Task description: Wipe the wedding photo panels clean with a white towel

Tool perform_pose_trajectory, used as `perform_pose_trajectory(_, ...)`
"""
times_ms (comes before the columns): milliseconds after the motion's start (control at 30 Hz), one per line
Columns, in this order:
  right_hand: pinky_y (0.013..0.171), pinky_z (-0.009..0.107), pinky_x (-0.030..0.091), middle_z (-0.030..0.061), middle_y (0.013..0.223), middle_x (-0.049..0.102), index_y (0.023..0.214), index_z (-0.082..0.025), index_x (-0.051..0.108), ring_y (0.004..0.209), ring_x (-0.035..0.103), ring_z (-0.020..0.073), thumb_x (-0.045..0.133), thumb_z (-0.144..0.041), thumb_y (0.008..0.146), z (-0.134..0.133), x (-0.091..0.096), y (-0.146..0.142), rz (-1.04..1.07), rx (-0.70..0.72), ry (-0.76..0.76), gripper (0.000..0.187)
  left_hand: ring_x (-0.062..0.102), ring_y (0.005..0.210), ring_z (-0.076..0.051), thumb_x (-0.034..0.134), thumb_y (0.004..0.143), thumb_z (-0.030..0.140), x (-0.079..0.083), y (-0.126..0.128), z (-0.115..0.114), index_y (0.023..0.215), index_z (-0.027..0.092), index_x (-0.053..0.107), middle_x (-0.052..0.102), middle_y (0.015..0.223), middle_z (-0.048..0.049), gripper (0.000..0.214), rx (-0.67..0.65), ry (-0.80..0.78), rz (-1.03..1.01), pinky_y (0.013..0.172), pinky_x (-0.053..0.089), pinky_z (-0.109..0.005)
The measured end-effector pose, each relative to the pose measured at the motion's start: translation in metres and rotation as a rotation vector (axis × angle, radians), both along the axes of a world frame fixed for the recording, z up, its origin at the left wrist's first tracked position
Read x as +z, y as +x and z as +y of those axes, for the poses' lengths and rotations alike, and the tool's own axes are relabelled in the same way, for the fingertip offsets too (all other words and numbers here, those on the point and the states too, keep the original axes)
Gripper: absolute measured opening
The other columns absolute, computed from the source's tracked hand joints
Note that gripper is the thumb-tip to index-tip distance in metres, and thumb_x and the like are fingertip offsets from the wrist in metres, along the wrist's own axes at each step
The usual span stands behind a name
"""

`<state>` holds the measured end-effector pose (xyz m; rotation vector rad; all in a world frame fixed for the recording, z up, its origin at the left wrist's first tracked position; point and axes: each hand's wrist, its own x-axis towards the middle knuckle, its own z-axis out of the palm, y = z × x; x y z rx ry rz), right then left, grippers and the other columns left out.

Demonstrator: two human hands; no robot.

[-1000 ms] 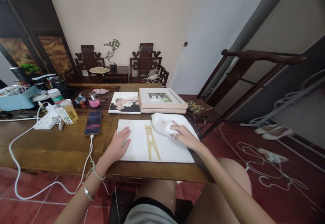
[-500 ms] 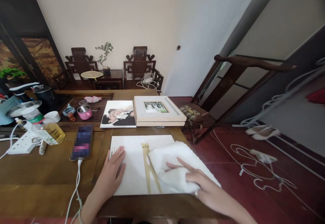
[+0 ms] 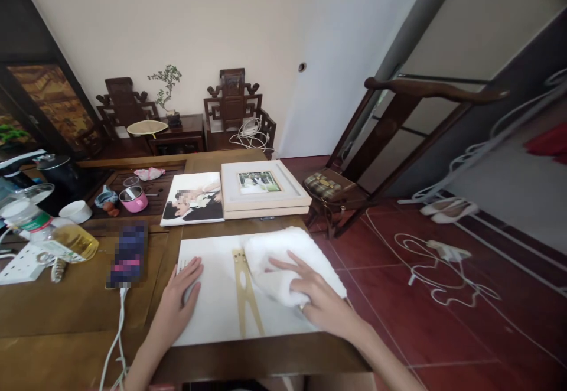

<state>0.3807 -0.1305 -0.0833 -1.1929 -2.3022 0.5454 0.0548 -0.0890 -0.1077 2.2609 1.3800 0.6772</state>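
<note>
A white rectangular panel (image 3: 208, 314) lies flat on the table near its front edge. Attached to it or resting on it is a gold A-shaped stand leg (image 3: 243, 296), narrow end pointing away from me. My left hand (image 3: 183, 290) rests on the panel's left side, fingers stretched out and holding nothing, beside small dark print. On the right, a fluffy white cloth (image 3: 292, 243) covers much of the panel. My right hand (image 3: 312, 293) presses on the cloth and grips a bunched part, its forefinger and middle finger extended. The panel's right edge is largely hidden.
Beyond the panel are a couple photo print (image 3: 195, 199) and stacked white frames (image 3: 266, 187). Left stand a charging phone (image 3: 128, 255), an oil bottle (image 3: 66, 240), a power strip (image 3: 22, 264) and a pink cup (image 3: 133, 200). A wooden chair (image 3: 394, 119) holds a plaid bag (image 3: 325, 185).
My right hand and the cloth have slid left and slightly away from me over the panel. My left hand stays in place on it. The view has shifted a little to the right.
</note>
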Motion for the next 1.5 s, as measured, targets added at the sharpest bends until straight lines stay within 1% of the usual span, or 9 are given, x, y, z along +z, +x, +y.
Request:
perform_pose_trajectory(133,0.112,0.053,0.017,0.0023,0.128,0.058,0.079,-0.022,0.062,0.13,0.039,0.0223,0.038,-0.002,0.049,-0.024,-0.013,0.004,0.044,0.125,0.203,0.043,0.043,0.129,-0.022,0.043,0.091,0.035,-0.001,-0.004,0.004,0.124,0.027,0.056,0.051,0.135,-0.0043,0.036,-0.017,0.023,-0.047,0.112,0.021,-0.05)
perform_pose_trajectory(267,0.111,0.053,0.02,0.0054,0.126,0.059,0.063,-0.022,0.054,0.127,0.043,0.0242,0.04,-0.006,0.051,-0.013,-0.028,0.01,0.099,0.152,0.317,0.024,0.043,0.129,-0.023,0.043,0.092,0.038,0.0,-0.006,0.003,0.124,0.026,0.056,0.05,0.136,-0.0044,0.037,-0.028,0.038,-0.037,0.112,0.024,-0.049)
perform_pose_trajectory(533,0.11,0.052,0.02,0.0126,0.122,0.061,0.081,-0.02,0.061,0.126,0.044,0.0236,0.041,-0.005,0.055,0.049,-0.017,0.007,0.038,0.064,0.171,0.036,0.045,0.127,-0.022,0.044,0.091,0.04,0.005,-0.001,-0.003,0.122,0.026,0.058,0.054,0.133,-0.0039,0.037,0.014,0.068,-0.036,0.113,0.024,-0.047)
perform_pose_trajectory(700,0.111,0.054,0.018,0.0149,0.131,0.054,0.075,-0.02,0.057,0.128,0.041,0.0248,0.042,-0.004,0.053,0.015,-0.019,0.004,0.016,0.084,0.175,0.031,0.045,0.127,-0.022,0.046,0.09,0.04,0.005,-0.002,-0.004,0.122,0.026,0.058,0.053,0.133,-0.0032,0.037,0.032,0.055,-0.069,0.113,0.024,-0.047)
perform_pose_trajectory(900,0.114,0.052,0.018,0.0065,0.134,0.052,0.075,-0.021,0.055,0.133,0.034,0.022,0.036,-0.001,0.048,-0.04,-0.02,0.003,-0.002,0.118,0.228,0.039,0.045,0.127,-0.023,0.047,0.09,0.036,0.002,-0.001,-0.005,0.123,0.026,0.056,0.053,0.133,-0.0056,0.036,0.02,0.079,-0.062,0.112,0.024,-0.051)
perform_pose_trajectory(1067,0.113,0.053,0.015,0.0074,0.137,0.048,0.07,-0.02,0.057,0.133,0.034,0.0248,0.037,-0.001,0.047,-0.011,-0.011,-0.002,-0.125,0.034,0.086,0.036,0.04,0.131,-0.022,0.045,0.091,0.029,-0.009,-0.004,0.0,0.126,0.025,0.053,0.047,0.138,-0.0067,0.036,-0.028,0.109,-0.023,0.112,0.022,-0.053)
perform_pose_trajectory(1267,0.112,0.051,0.021,0.0054,0.121,0.063,0.085,-0.02,0.06,0.128,0.042,0.0255,0.038,-0.001,0.056,0.048,0.002,-0.001,-0.183,-0.062,-0.059,0.042,0.038,0.132,-0.023,0.043,0.091,0.025,-0.016,-0.004,0.004,0.127,0.025,0.051,0.047,0.139,-0.0072,0.037,-0.056,0.126,-0.019,0.111,0.021,-0.054)
perform_pose_trajectory(1367,0.111,0.05,0.02,0.0061,0.127,0.058,0.088,-0.02,0.06,0.13,0.038,0.0258,0.039,0.0,0.055,0.047,0.008,0.0,-0.254,-0.036,-0.075,0.044,0.038,0.132,-0.022,0.043,0.091,0.024,-0.017,-0.003,0.005,0.125,0.024,0.052,0.047,0.138,-0.008,0.036,-0.049,0.137,-0.029,0.112,0.02,-0.054)
perform_pose_trajectory(1500,0.113,0.047,0.018,0.0057,0.132,0.054,0.09,-0.02,0.062,0.136,0.027,0.0223,0.037,0.002,0.052,0.013,0.021,-0.001,-0.328,0.115,-0.155,0.051,0.04,0.131,-0.023,0.044,0.09,0.023,-0.02,-0.002,0.005,0.123,0.023,0.054,0.049,0.137,-0.0089,0.034,-0.035,0.14,-0.037,0.111,0.019,-0.054)
